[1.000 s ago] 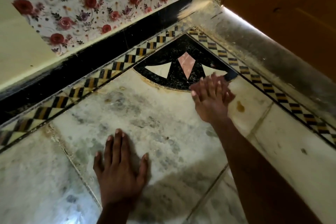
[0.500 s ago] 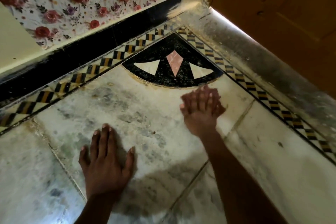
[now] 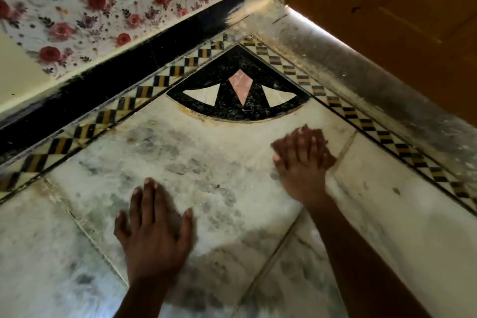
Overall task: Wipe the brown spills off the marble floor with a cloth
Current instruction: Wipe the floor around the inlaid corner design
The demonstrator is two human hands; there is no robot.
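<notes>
- Our right hand (image 3: 300, 160) lies flat on the marble floor (image 3: 219, 162), fingers straight and pressed together, blurred; we cannot make out a cloth under it.
- Our left hand (image 3: 154, 230), at seven o'clock from the right, rests palm down, fingers spread.
- The floor looks white with grey mottling; a brownish ring edges the black corner inlay (image 3: 238, 95) at eleven o'clock from the right hand.
</notes>
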